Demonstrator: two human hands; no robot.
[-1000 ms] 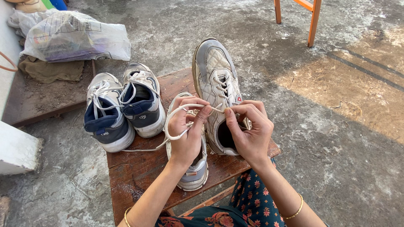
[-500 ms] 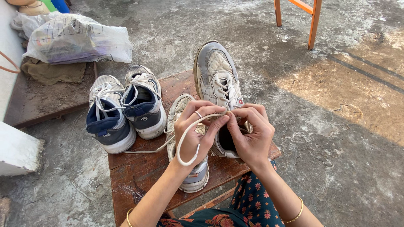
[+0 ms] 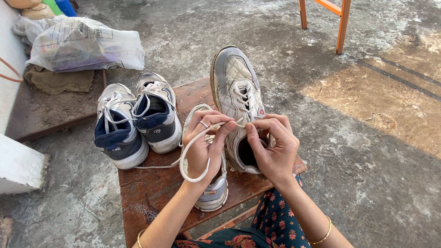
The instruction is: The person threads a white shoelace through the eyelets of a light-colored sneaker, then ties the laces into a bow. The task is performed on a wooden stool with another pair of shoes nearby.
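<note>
A grey and white sneaker [image 3: 236, 89] lies on a low red-brown wooden stool [image 3: 151, 188], toe pointing away from me. My left hand [image 3: 205, 147] and my right hand [image 3: 271, 147] meet above its opening, both pinching a white shoelace [image 3: 186, 158] that loops down over my left wrist and trails left across the stool. Under my left hand sits the matching second sneaker [image 3: 213, 193], mostly hidden. A ring shows on my left hand and bangles on both wrists.
A pair of navy and white sneakers [image 3: 135, 119] stands on the stool's left part. A stuffed white plastic bag [image 3: 85, 43] and a brown cloth [image 3: 57, 80] lie at the back left on the concrete floor. Orange chair legs [image 3: 342, 25] stand at the top right.
The loop of lace has swung from in front of my left palm down around the wrist. Both hands stay pinched together over the grey sneaker.
</note>
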